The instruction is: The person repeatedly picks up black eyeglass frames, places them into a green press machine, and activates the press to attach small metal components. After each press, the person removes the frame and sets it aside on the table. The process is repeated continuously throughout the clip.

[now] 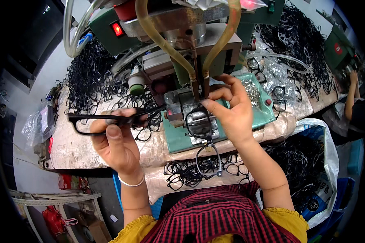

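One eyeglass frame (91,116) is held by the left hand (119,143); just below right fingers (217,109), grip unclear, a second frame (198,109) should be steadied.

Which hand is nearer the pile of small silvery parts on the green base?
Right. The right hand is just left of the pile of small silvery parts. The left hand is farther off to the left, holding a black eyeglass frame.

Legible marking: one pale character on the round red label (338,48) of the far-right green machine (332,58); the white sack (331,156) carries blue print (313,203) with pale lettering, too small to read.
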The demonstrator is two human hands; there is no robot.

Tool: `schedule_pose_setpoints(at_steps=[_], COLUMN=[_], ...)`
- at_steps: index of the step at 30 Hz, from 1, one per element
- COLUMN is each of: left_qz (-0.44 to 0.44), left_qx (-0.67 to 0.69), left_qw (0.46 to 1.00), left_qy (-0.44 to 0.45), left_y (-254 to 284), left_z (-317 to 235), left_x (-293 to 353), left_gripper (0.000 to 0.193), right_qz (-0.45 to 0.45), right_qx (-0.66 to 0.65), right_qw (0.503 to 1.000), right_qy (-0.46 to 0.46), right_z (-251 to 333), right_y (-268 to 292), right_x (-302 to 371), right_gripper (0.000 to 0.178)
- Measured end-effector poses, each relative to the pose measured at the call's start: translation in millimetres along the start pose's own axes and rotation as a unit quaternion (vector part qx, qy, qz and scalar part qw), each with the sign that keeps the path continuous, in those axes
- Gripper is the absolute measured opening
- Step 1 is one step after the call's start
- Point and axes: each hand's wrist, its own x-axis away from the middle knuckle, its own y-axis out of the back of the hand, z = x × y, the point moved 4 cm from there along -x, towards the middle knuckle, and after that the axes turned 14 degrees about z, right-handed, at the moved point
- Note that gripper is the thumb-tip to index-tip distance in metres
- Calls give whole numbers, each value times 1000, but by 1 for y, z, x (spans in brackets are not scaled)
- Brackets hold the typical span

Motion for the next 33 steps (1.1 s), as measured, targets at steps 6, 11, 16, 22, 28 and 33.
schedule_pose_setpoints(at_steps=[6,11,16,22,28,33], left_qz=[67,345,333,257,50,99], left_qx=[-113,-314,-337,-322,-561,-826], left_qw=[991,882,875,907,823,461], left_qy=[-37,-73,-95,-87,76,309], left_y=[-21,-63,-61,-63,71,285], left_z=[-5,12,24,25,15,112], left_x=[-26,20,29,55,59,72], left_gripper=[6,24,23,30,33,45], right_qz=[39,-25,-147,-51,-56,-87], right_qx=[-38,115,297,654,630,524], right_qw=[998,993,940,754,774,847], right_qy=[-14,-8,-83,-30,-14,6], right_z=[23,2,-78,-75,-68,-82], right_y=[-11,47,143,100,104,116], right_x=[15,17,53,28,27,15], right_gripper=[64,55,38,22,13,15])
